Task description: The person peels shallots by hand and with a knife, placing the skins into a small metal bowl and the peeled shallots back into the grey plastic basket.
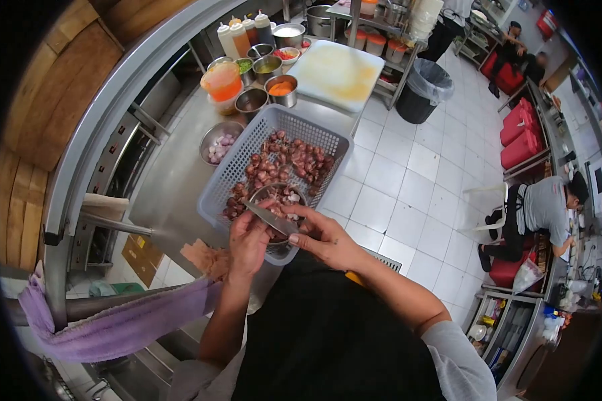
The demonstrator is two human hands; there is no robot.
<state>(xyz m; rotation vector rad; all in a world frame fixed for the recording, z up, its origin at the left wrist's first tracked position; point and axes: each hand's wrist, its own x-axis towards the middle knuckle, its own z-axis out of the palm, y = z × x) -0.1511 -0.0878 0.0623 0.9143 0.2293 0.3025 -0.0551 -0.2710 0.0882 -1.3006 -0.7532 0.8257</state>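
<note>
My right hand [324, 238] is closed on a knife [273, 219], its thumb against the wide end of the blade. The blade points left, across to my left hand [247, 237], whose fingers are curled; what they hold is hidden behind the blade. Both hands are above a metal bowl [304, 194] containing shallots and peel, which sits at the near end of a grey plastic basket [341, 144]. Unpeeled red-brown shallots [267, 167] fill much of the basket. Left of it, a steel bowl [206, 148] holds peeled shallots [222, 148].
Sauce bottles [239, 37], an orange-filled tub [222, 83] and several metal pots stand beyond the basket. A white cutting board [338, 73] lies at the counter's far right. A purple towel [127, 324] hangs on a rail at left. Another person [545, 204] sits at the right.
</note>
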